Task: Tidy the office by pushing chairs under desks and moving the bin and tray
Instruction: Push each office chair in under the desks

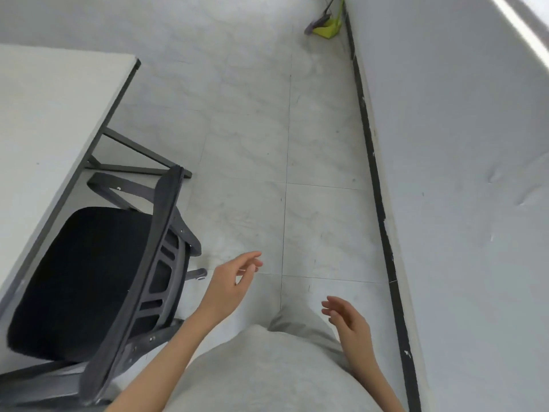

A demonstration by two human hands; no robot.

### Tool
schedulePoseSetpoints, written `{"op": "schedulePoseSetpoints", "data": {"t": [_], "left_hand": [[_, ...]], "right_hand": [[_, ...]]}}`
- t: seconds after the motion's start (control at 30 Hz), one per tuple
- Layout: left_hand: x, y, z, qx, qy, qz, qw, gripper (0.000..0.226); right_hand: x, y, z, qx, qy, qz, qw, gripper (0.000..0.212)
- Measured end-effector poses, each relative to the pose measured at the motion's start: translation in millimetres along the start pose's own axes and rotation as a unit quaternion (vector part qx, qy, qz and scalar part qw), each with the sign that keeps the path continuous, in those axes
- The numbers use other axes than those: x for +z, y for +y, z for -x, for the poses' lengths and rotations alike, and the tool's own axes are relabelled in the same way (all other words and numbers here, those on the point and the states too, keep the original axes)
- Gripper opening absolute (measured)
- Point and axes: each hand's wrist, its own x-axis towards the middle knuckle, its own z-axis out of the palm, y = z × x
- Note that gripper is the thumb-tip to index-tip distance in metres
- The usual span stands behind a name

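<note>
Already the office chair (pixel 98 281) sits part-tucked at the worktop (pixel 50 120), seat under its edge. My left hand (pixel 230 282) and right hand (pixel 349 321) hang loose, each grip empty. Next I'd seek bin and tray, neither visible; the open floor (pixel 252 144) runs to the wall (pixel 460 173).

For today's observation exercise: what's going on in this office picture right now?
A person stands on the tiled floor beside a black chair whose seat is partly under a white desk. Both hands are free: the left hand hangs open just right of the chair's back without touching it, and the right hand is open near the person's leg. A green dustpan with a broom leans by the wall further on. No bin or tray shows.
</note>
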Motion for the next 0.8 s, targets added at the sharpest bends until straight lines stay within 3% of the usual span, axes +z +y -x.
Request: {"op": "schedulePoseSetpoints", "data": {"t": [0.17,0.27,0.33,0.4,0.47,0.63,0.73,0.8], "left_hand": [[-4,-2,-50,-0.059,0.112,0.023,0.992,0.029],[-1,-4,-55,-0.104,0.152,-0.003,0.983,0.030],[0,-2,-69,-0.206,0.371,0.029,0.905,0.033],[-2,12,-66,-0.205,0.371,0.014,0.906,0.029],[-5,9,-60,-0.217,0.425,-0.028,0.878,0.027],[-16,23,-37,-0.296,0.574,-0.102,0.757,0.031],[-31,9,-18,-0.371,0.518,-0.186,0.748,0.037],[-37,-8,-8,-0.430,0.453,-0.217,0.750,0.043]], "right_hand": [[18,-61,-116,-0.041,-0.135,0.061,0.988,0.033],[32,-101,-170,-0.118,-0.205,0.120,0.964,0.037],[87,-176,-246,-0.183,-0.404,0.192,0.875,0.041],[101,-197,-259,-0.242,-0.420,0.225,0.845,0.041],[131,-231,-262,-0.316,-0.456,0.224,0.801,0.032],[219,-278,-248,-0.505,-0.567,0.305,0.575,0.039],[252,-270,-230,-0.591,-0.587,0.362,0.418,0.045],[270,-257,-224,-0.622,-0.583,0.395,0.342,0.047]]}}
